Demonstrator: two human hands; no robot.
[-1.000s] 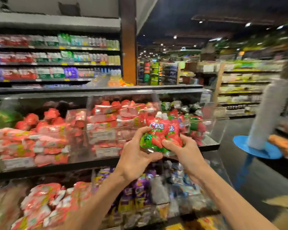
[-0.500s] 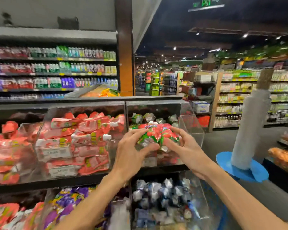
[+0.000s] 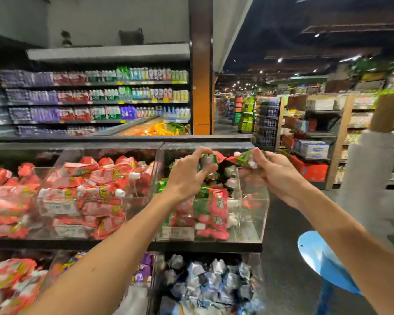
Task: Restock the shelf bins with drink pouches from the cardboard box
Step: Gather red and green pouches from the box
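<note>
Pinching drink pouches (image 3: 244,157) in left hand (image 3: 187,177), right hand (image 3: 280,176), above clear bin (image 3: 256,209)

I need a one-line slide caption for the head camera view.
Left hand and right hand hold drink pouches over a clear shelf bin.

The drink pouches (image 3: 218,155) that the left hand (image 3: 187,176) and the right hand (image 3: 275,173) hold are red and green with white caps, and the same red, green and white fills the clear bin (image 3: 253,208) at the right end of the black shelf (image 3: 205,247). In the neighbour bin (image 3: 59,208) to its left the packs (image 3: 105,178) are red and pale pink, with yellow-green lettering and white caps. Below, under the shelf's right end, lie silver and blue pouches (image 3: 209,283), purple ones (image 3: 146,264) to their left, and off the right end is a bright blue round base (image 3: 321,258).
</note>
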